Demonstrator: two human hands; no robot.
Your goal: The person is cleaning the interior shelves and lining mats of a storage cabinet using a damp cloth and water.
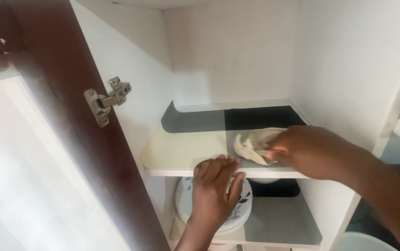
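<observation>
The right hand (pixel 304 151) is gripping a crumpled pale cloth (pixel 255 144), bunched at its fingertips and pressing on the grey patch of the shelf mat (pixel 195 122), just beyond the left hand (pixel 215 183). The cloth is trailing leftward from the right hand. The left hand is lying flat and open, fingers resting on the shelf edge (pixel 172 173), above stacked plates (pixel 239 214).

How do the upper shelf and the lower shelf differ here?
The upper shelf carries only its checked mat; the lower shelf also holds a stack of plates. The right hand presses a cloth on the upper shelf; the left hand grips its front edge. Both have mats.
</observation>
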